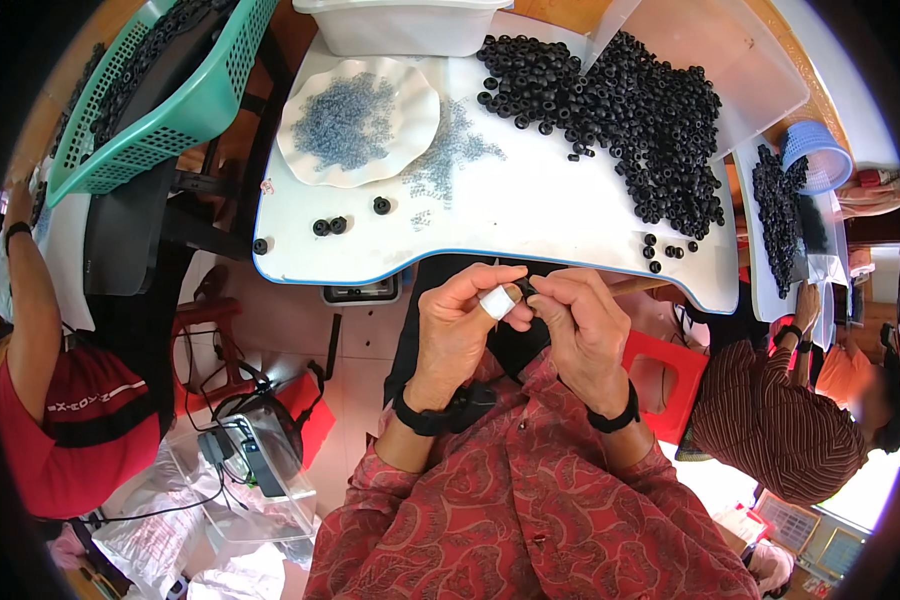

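In front of my chest, just off the table's near edge, both hands meet at a small round black part point(526, 287). My left hand point(450, 330), with white tape around its thumb, pinches it from the left. My right hand point(585, 330) grips it from the other side between thumb and fingers. The fingertips hide most of the part. On the white table point(560, 220) beyond lies a large pile of similar black ring-like parts point(660, 120). A scalloped white plate point(422, 100) holds many tiny translucent bluish pieces point(342, 120), and more are strewn beside it.
Single black parts point(381, 205) lie near the table's front left. A white tub point(400, 30) and a clear plastic bin point(740, 60) stand at the back. On the left is a green basket point(160, 130). People work at both sides; a red stool point(660, 380) is at my right.
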Demonstrator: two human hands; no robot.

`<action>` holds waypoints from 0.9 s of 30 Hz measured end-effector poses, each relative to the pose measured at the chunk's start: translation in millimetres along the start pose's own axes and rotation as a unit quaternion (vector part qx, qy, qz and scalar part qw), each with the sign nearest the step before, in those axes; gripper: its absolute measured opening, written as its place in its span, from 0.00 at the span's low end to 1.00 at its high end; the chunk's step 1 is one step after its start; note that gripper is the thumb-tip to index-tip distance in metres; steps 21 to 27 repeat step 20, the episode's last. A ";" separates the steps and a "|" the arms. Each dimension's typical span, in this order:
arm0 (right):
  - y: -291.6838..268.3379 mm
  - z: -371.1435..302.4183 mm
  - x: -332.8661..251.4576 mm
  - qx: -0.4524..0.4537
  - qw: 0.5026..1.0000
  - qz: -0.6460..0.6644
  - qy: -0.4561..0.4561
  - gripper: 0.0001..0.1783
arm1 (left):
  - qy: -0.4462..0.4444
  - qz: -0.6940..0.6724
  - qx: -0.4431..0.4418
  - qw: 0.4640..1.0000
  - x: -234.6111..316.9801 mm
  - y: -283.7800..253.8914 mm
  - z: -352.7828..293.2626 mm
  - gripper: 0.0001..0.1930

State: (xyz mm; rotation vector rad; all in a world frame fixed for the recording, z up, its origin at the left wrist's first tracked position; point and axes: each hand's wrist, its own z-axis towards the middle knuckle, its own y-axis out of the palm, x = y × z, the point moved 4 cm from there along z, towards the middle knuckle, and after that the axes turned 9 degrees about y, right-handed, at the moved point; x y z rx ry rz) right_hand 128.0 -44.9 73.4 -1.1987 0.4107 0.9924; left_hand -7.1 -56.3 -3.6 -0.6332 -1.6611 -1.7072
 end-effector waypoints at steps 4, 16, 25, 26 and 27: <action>-0.3 2.8 -1.8 -0.016 1.000 -0.015 -0.002 0.11 | 0.008 0.018 0.007 1.000 1.0 -1.2 -0.4 0.10; 10.1 1.9 10.5 -0.024 0.999 -0.003 -0.023 0.13 | 0.055 0.154 0.002 0.987 13.8 3.2 0.2 0.10; 10.3 3.8 7.0 -0.024 0.999 -0.010 -0.039 0.14 | 0.063 0.168 0.016 0.984 12.9 2.2 -0.8 0.11; 10.3 3.8 7.0 -0.024 0.999 -0.010 -0.039 0.14 | 0.063 0.168 0.016 0.984 12.9 2.2 -0.8 0.11; 10.3 3.8 7.0 -0.024 0.999 -0.010 -0.039 0.14 | 0.063 0.168 0.016 0.984 12.9 2.2 -0.8 0.11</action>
